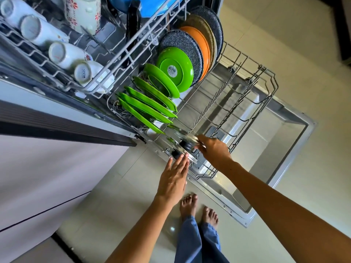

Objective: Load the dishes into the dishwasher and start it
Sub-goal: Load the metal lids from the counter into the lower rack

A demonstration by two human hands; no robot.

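Head view looks steeply down on an open dishwasher whose lower rack is pulled out over the dropped door. Along the rack's left side stands a file of green plates, and behind them toward the top of the frame come a speckled dark plate, an orange plate and further large plates. The upper rack fills the upper left, carrying white mugs lying on their sides and a blue pan with a black handle. Pale cabinet fronts take the left of the frame; bare feet and blue trouser legs stand on the tiled floor at the bottom centre.

At the near end of the lower rack, in the middle of the frame, two glass lids stand on edge in the tines, just in front of the last green plate. The right hand grips the rim of the rear lid, fingers curled over it. The left hand is flat, its straight fingers touching the front lid beside its black knob.
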